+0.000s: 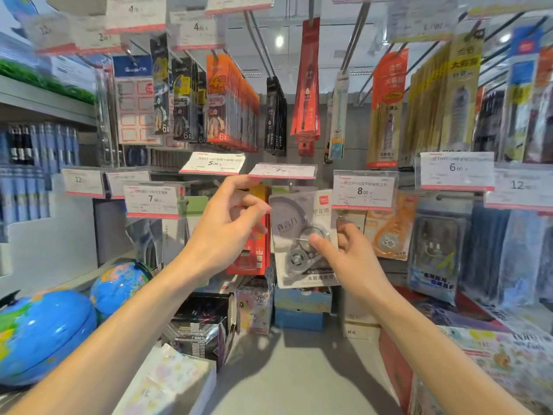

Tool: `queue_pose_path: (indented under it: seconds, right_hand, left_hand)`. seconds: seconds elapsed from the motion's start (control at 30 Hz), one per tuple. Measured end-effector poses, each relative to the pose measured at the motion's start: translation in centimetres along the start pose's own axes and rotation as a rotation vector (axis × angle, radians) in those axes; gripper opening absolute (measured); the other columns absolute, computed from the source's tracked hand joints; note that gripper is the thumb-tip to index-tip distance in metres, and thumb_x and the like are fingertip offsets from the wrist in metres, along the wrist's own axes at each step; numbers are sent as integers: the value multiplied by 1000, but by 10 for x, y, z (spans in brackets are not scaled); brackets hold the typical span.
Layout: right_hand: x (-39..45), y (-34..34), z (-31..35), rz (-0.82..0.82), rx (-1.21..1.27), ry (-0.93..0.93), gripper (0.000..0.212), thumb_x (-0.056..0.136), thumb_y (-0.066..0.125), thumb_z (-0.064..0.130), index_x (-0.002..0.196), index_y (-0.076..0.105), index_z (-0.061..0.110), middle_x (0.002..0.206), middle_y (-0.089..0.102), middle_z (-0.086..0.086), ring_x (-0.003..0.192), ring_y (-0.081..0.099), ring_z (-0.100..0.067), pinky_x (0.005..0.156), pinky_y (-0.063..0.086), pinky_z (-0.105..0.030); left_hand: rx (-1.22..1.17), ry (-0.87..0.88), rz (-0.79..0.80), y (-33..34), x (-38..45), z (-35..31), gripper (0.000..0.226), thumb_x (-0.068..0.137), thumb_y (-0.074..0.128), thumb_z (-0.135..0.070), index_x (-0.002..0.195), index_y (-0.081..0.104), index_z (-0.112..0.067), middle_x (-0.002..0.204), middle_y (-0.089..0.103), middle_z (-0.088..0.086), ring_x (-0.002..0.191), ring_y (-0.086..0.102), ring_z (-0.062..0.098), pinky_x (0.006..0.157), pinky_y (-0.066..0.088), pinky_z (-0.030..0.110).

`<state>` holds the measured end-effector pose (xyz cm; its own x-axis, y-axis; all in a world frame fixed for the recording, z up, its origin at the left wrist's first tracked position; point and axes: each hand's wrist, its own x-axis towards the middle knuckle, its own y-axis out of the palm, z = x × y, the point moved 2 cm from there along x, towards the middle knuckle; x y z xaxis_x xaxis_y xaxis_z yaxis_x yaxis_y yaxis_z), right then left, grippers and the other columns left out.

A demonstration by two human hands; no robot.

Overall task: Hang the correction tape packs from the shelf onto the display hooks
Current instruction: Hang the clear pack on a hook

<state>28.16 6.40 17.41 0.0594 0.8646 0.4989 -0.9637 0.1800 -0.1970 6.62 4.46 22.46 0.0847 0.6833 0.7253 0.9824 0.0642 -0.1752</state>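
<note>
Two hands are up at the display in the centre of the frame. The right hand (344,253) pinches a grey correction tape pack (302,235) — thumb across the clear blister over the tape wheels, fingers curled behind the card's right edge. The pack sits just below the 7-something price tag (282,171), its top edge tucked up under that tag; whether it is on a hook I cannot tell. The left hand (230,223) hovers just left of the pack, fingers loosely curled, thumb and forefinger near each other, holding nothing I can make out. Behind it hangs a red pack (254,256). To the right, an orange correction tape pack (392,232) hangs under the 8.00 tag (363,190). Lower left — two blue globes (45,333).
</note>
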Motion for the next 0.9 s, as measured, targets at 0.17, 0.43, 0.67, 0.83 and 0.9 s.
queue_pose_path:
  seconds: [0.17, 0.43, 0.67, 0.83, 0.9]
  right_hand:
    - [15, 10, 5, -15, -4, 22, 23, 93, 72, 41, 104, 53, 35, 104, 78, 1, 95, 76, -18, 93, 60, -49]
    - [29, 17, 10, -26, 51, 14, 19, 91, 75, 39, 102, 61, 35, 99, 79, 5, 89, 74, -14, 87, 59, -39]
    - [34, 20, 0, -16, 80, 21, 33, 91, 76, 38, 117, 58, 32, 101, 82, 4, 93, 78, -17, 94, 60, -50]
    - [36, 23, -3, -14, 71, 18, 42, 90, 75, 44, 124, 56, 28, 99, 82, 5, 92, 79, -14, 93, 61, -50]
    - [36, 24, -6, -32, 64, 9, 39, 90, 75, 45, 122, 57, 30, 100, 82, 5, 92, 79, -13, 90, 62, -49]
  left_hand:
    - [37, 6, -2, -3, 4, 4, 32, 100, 62, -15, 126, 52, -30, 95, 71, 4, 72, 69, 23, 71, 55, 43]
    - [41, 12, 11, -5, 3, 4, 32, 100, 61, -13, 126, 51, -31, 91, 68, -2, 71, 70, 19, 73, 55, 47]
    - [57, 6, 7, -5, 1, 8, 33, 100, 61, -13, 130, 52, -24, 99, 69, 9, 71, 70, 18, 71, 56, 42]
    - [54, -7, 9, -4, 1, 14, 32, 100, 61, -14, 129, 52, -26, 101, 67, 10, 68, 70, 15, 69, 57, 37]
    - [42, -16, 20, -3, 1, 18, 31, 100, 61, -12, 127, 54, -27, 98, 65, 8, 68, 69, 15, 66, 56, 33]
